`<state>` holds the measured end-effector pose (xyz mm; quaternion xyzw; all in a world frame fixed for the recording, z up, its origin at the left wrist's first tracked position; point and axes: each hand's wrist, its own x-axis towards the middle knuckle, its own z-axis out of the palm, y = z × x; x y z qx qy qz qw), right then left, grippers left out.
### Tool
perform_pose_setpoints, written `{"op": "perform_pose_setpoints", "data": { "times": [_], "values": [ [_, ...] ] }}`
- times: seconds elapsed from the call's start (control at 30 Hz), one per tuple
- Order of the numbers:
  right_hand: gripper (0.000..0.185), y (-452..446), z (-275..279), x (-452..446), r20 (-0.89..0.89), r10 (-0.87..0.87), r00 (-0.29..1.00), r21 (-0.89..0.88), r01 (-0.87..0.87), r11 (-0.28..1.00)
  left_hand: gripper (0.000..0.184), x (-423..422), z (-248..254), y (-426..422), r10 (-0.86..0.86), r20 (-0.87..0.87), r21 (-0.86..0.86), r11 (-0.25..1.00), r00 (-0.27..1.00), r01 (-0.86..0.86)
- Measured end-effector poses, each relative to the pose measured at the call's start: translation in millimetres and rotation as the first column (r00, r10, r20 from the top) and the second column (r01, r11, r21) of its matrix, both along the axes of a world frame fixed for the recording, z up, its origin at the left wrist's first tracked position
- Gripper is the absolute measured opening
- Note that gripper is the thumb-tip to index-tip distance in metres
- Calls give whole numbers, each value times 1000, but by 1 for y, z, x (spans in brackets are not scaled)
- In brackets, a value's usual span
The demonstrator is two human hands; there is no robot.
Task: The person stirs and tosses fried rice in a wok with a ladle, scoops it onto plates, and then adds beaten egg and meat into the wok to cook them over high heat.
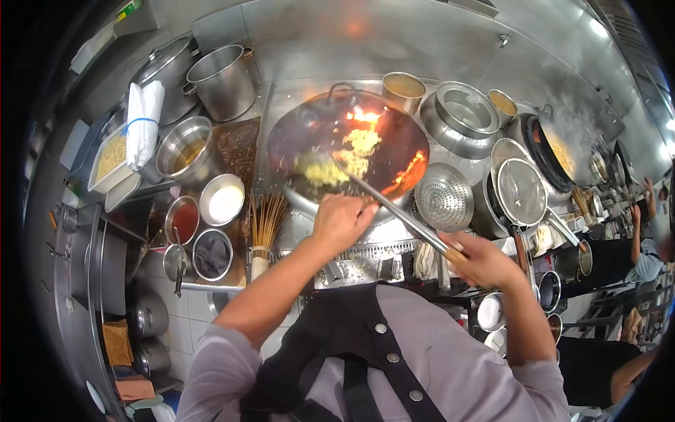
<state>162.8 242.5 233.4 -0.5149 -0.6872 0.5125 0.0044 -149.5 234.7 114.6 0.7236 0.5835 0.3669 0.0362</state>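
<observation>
A large dark wok [302, 133] sits on the burner in front of me, tilted, with flames [365, 114] over its far side and more flames at its right. Yellowish pieces of food [362, 143] are in the wok, some smeared by motion. My left hand [342, 224] is closed at the wok's near rim; the part it grips is hidden beneath the fingers. In my right hand [485, 259] is the wooden grip of a long-handled metal wok utensil [404, 216]. Its shaft slopes into the wok, where its head is blurred among the food.
Left of the wok are a bamboo brush [267, 218], a bowl of white contents [225, 204], a red sauce pot [184, 221] and a tall stockpot [221, 84]. A perforated skimmer [444, 195], mesh strainer [521, 190] and steaming second wok [545, 151] stand right. Other people are far right.
</observation>
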Motion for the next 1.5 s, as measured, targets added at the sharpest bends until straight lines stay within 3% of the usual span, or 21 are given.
{"op": "perform_pose_setpoints", "data": {
  "times": [0.03,0.13,0.17,0.27,0.37,0.4,0.47,0.53,0.6,0.67,0.7,0.77,0.8,0.93,1.0,1.1,1.17,1.27,1.33,1.4,1.5],
  "values": [
    [64,-8,3,31,-70,-6,998,-26,5,1000,41,4,8,-5,-43,98,75,997,994,36],
    [67,-16,-2,57,-58,-83,995,-36,81,996,42,4,-16,17,-59,81,133,990,995,48],
    [67,-15,0,44,45,-76,996,47,74,996,43,10,-31,24,-11,82,204,979,997,-6],
    [67,4,-63,15,-64,-103,993,222,115,968,42,17,-49,4,66,34,156,985,997,-71],
    [65,-1,-95,12,-143,30,989,500,46,865,48,20,-56,-62,-55,-115,147,987,992,72],
    [65,-9,-83,20,-148,31,989,504,48,863,48,17,-52,-62,-54,-120,151,986,991,72],
    [64,-34,-38,53,-166,-137,977,58,149,987,48,11,-45,-65,-79,-111,241,965,991,104],
    [63,-45,-24,78,-235,-140,962,-36,135,990,49,10,-11,-35,-34,-40,114,993,999,38],
    [62,-39,-14,71,-218,-115,969,-46,108,993,50,9,-13,0,1,79,142,990,997,-12],
    [62,-29,-1,36,49,-87,995,57,85,995,51,15,-38,11,44,67,199,978,997,-57],
    [62,-22,-21,26,49,-90,995,60,87,994,52,18,-45,14,96,66,252,961,993,-110],
    [62,3,-77,12,-109,4,994,385,38,922,49,19,-62,-19,56,-16,191,980,998,-52],
    [62,0,-74,10,-108,4,994,386,38,922,47,18,-72,-42,8,-100,120,993,995,4],
    [61,-33,-45,48,-116,-3,993,375,47,926,47,12,-49,-81,-104,23,216,972,994,97],
    [60,-49,-26,72,-226,-144,964,-32,140,990,49,5,-10,-52,-20,-8,161,987,1000,21],
    [61,-45,-20,52,-71,-137,988,58,141,988,50,2,-21,-3,19,89,183,982,996,-35],
    [60,-30,-53,21,-112,-145,983,153,161,975,50,2,-39,0,40,88,226,972,995,-59],
    [60,-29,-83,-4,-221,-162,962,266,219,939,51,6,-59,-55,-27,-85,178,983,996,42],
    [59,-57,-93,-4,-286,-198,938,300,284,911,51,1,-66,-77,-119,76,167,980,990,105],
    [59,-90,-131,10,-382,-6,924,670,281,687,52,-8,-49,-58,-53,35,246,968,998,43],
    [57,-124,-211,20,-538,-74,840,528,403,747,49,-20,-34,-10,-57,96,225,974,994,34]
  ]
}}
